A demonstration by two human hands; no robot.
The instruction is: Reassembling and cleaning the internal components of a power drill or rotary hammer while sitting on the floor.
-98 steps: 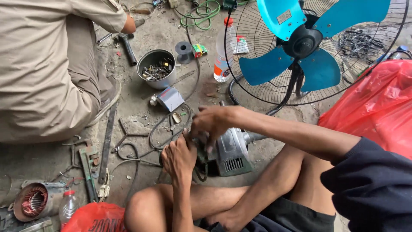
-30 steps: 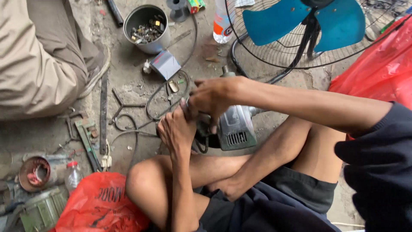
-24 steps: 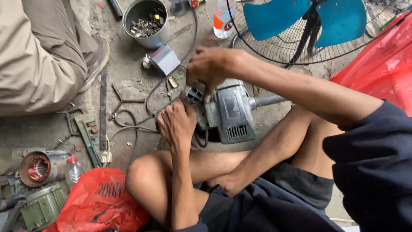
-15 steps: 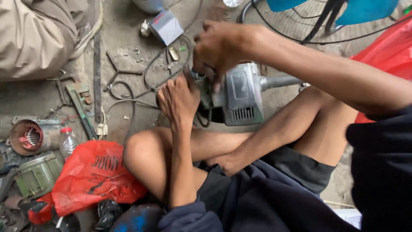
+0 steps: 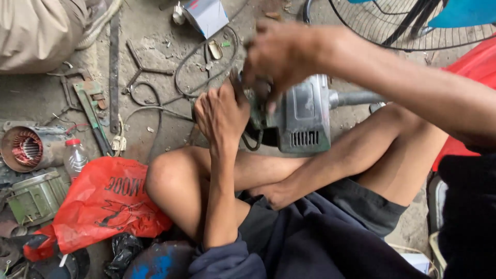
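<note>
Motor housing: a grey, boxy fan motor housing (image 5: 302, 116) with a row of vent slots on its near face, held above the concrete floor (image 5: 155, 77) just beyond the person's crossed legs.
Axis: its long axis runs left to right; a grey tube (image 5: 356, 97) leaves its right end and points right, toward the fan guard (image 5: 413, 26). The open working end faces left, toward both hands.
Left hand: the left hand (image 5: 222, 111) comes up from the near side and sits just left of the housing, fingers curled and pressed together against the left end. What they pinch is hidden.
Right hand: the right hand (image 5: 281, 54) reaches in from the right and lies over the housing's far left corner, blurred, fingers bent down onto the same end. Whether it grips something small cannot be told.
Cable: a dark cable (image 5: 253, 142) loops down from the left end, under the left hand.
Left of the hands: cable coils (image 5: 206, 67), a flat metal bar (image 5: 114, 67), a red plastic bag (image 5: 103, 204), a small bottle (image 5: 75, 157) and a copper-wound stator (image 5: 23, 149).
Far left: another person's beige trousers (image 5: 36, 31).
</note>
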